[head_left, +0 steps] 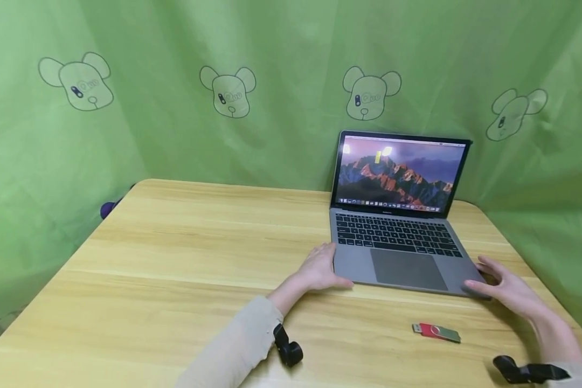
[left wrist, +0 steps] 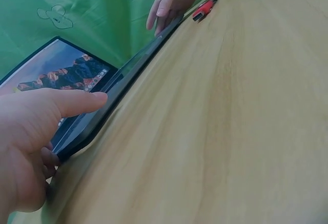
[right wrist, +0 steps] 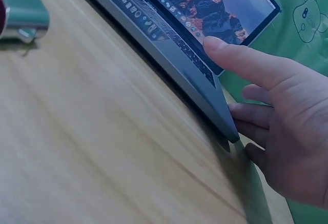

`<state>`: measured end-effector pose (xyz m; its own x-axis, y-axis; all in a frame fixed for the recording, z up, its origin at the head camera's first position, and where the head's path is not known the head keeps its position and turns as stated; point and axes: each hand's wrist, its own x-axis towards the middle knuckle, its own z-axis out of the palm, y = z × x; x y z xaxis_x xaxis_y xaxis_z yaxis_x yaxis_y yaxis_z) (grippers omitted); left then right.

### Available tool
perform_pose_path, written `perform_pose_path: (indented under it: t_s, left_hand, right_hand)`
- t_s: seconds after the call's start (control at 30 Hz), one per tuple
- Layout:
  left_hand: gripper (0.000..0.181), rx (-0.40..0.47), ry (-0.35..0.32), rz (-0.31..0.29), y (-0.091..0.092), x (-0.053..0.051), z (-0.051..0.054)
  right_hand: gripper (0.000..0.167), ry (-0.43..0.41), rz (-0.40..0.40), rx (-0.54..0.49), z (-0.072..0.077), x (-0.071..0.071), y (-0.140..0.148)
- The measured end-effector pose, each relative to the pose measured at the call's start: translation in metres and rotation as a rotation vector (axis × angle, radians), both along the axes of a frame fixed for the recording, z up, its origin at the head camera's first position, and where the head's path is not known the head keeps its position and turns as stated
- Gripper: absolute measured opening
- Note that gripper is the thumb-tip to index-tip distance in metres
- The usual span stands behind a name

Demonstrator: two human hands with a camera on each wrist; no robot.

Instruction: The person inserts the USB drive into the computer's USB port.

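Note:
A grey laptop stands unfolded on the wooden table, its screen lit with a mountain picture. My left hand holds its left front corner, with the thumb over the front edge and the other fingers bent at the side, partly hidden. At the right front corner is my right hand. Its thumb reaches above the corner while the other fingers lie along the side edge; whether they touch it I cannot tell. In front of the laptop lies a red and grey USB stick, near the right hand.
The wooden table stretches away to the left of the laptop. Green curtains with printed bear heads hang behind and beside it. Black wrist straps sit on both arms. A dark purple object shows beyond the left table edge.

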<state>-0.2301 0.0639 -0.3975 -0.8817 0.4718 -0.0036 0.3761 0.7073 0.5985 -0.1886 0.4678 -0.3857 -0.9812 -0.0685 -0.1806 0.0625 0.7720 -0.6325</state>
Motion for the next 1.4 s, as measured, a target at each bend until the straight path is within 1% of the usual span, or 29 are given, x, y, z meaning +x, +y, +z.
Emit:
perform_pose_path:
  t_s: [0.07,0.27,0.53,0.63,0.87,1.17,1.4]
  left_hand:
    - [0.101,0.008,0.0,-0.003,0.003,0.0,-0.001]
    - [0.103,0.03,-0.016,-0.006,0.012,-0.001,-0.002]
    - [0.103,0.069,-0.021,-0.013,0.018,-0.004,0.002]
    - [0.104,0.084,-0.036,-0.018,0.017,-0.004,0.002]
    - [0.105,0.093,-0.034,-0.041,0.014,-0.004,-0.001]
    - [0.107,0.115,-0.047,-0.029,0.007,-0.002,-0.002]
    - [0.108,0.165,-0.073,-0.024,0.0,0.0,-0.004]
  right_hand:
    - [0.092,-0.002,-0.001,-0.005,0.0,0.001,0.003]
    - [0.089,-0.013,0.008,0.028,0.002,0.005,0.011]
    - [0.09,0.014,0.031,-0.001,0.008,0.008,0.015]
    - [0.091,0.01,0.039,-0.005,0.01,0.008,0.015]
    - [0.09,0.038,0.066,-0.015,0.009,0.01,0.015]
    - [0.09,0.045,0.091,-0.018,0.01,0.01,0.013]
    - [0.089,0.044,0.105,-0.003,0.01,0.011,0.009]
